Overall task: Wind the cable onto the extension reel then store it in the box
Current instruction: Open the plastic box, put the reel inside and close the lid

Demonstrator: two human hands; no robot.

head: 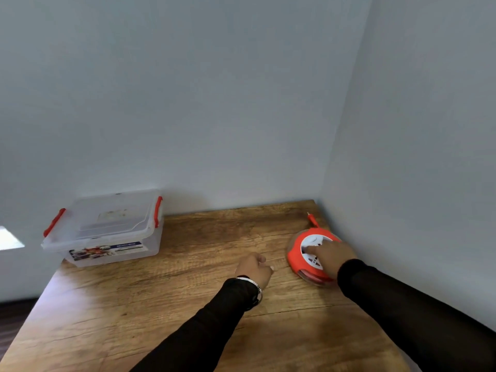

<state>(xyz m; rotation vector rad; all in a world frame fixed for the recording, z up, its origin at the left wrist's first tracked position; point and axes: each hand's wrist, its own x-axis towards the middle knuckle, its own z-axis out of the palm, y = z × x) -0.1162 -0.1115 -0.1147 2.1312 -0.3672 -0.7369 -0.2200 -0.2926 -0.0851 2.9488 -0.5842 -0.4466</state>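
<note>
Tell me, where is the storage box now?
The clear box, lid on, stands at the table's far left corner against the wall, well left of the reel.

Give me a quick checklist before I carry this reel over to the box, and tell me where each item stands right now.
1. Cable wound in: mostly ok. Only a short orange tail with the plug sticks out of the orange extension reel toward the wall corner.
2. Hold on the reel: not ok. The right hand rests on the white socket face, a finger pointing across it, not gripping.
3. Left hand free: ok. It lies loosely curled on the wooden table, holding nothing.
4. Box open: not ok. The lid is on the clear plastic storage box.
5. Red latches locked: cannot tell.
6. Room inside the box: cannot tell.
</note>
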